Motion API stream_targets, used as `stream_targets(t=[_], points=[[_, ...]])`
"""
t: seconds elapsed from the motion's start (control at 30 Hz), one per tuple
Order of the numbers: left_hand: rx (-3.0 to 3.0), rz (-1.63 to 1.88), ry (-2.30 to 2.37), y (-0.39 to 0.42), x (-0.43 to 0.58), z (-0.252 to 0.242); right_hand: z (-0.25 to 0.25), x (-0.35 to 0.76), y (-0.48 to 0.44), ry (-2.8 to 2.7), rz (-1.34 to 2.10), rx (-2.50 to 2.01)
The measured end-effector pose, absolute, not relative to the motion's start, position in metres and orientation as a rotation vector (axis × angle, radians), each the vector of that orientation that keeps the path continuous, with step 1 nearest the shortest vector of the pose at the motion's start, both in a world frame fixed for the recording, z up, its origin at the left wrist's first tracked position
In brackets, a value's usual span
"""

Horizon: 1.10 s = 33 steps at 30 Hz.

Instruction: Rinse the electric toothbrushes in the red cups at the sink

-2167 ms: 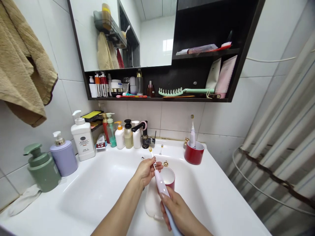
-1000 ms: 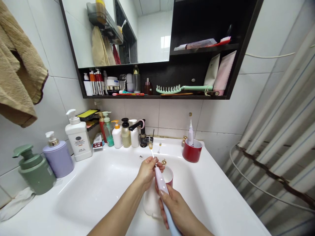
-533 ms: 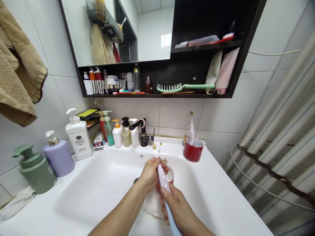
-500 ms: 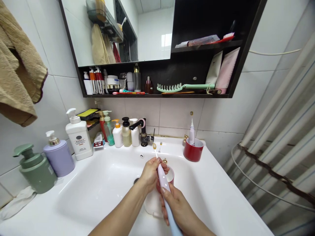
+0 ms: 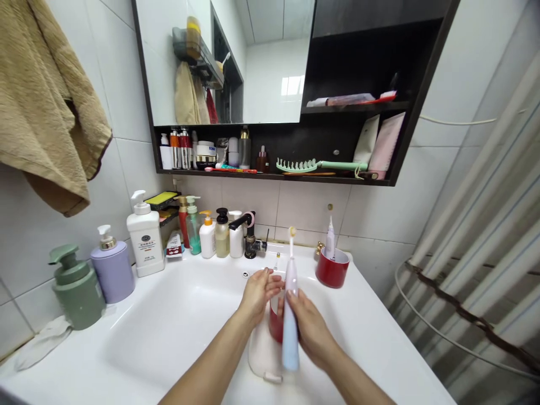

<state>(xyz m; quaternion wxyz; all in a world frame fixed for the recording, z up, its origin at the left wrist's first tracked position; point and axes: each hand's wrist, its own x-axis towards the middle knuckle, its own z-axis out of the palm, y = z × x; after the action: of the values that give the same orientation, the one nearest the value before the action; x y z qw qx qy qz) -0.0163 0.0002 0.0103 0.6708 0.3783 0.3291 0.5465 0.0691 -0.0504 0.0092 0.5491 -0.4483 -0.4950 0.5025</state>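
My right hand is wrapped around an electric toothbrush, its handle fading from pale pink to light blue. The brush points up, its head near the back rim of the sink. Just left of the handle is my left hand, palm turned partly up, fingers loosely apart and holding nothing. Behind the hands, a red cup with a white inside is partly hidden. Below it lies a whitish rounded case or container, whose kind I cannot make out.
Another toothbrush stands in a second red cup on the right rim. The black faucet and several pump bottles line the back. A purple bottle and a green dispenser stand left. Above hangs a mirror cabinet.
My left hand has let go of the toothbrush's neck and opened. My right hand has brought the toothbrush more upright and slightly to the right. The camera view has tilted up a little.
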Motion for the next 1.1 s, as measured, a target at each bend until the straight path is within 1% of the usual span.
stream_targets(t=[0.07,0.13,0.27,0.4,0.53,0.63,0.83,0.93,1.1], points=[[1.062,1.265,0.857,0.001,-0.020,0.002,0.016,0.077,-0.028,-1.194,1.039,-1.070],[1.387,1.228,0.976,-0.002,-0.023,-0.009,0.018,0.085,-0.008,-1.209,0.932,-1.108],[2.109,1.008,1.110,-0.014,-0.025,-0.030,0.001,0.093,0.013,-1.262,0.807,-1.255],[2.457,0.741,1.125,-0.014,-0.021,-0.040,-0.026,0.093,0.013,-1.353,0.724,-1.403],[2.443,0.731,1.158,-0.007,-0.014,-0.044,-0.039,0.095,0.015,-1.453,0.694,-1.537],[2.389,0.789,1.146,-0.003,-0.008,-0.040,-0.036,0.102,0.020,-1.492,0.676,-1.602],[2.356,0.948,1.063,0.024,0.013,-0.001,-0.009,0.123,0.025,-1.352,0.468,-1.604],[2.386,0.985,1.099,0.048,0.029,0.020,-0.002,0.130,0.025,-1.265,0.405,-1.602],[2.376,1.011,1.113,0.079,0.051,0.028,-0.004,0.137,0.035,-1.222,0.423,-1.592]])
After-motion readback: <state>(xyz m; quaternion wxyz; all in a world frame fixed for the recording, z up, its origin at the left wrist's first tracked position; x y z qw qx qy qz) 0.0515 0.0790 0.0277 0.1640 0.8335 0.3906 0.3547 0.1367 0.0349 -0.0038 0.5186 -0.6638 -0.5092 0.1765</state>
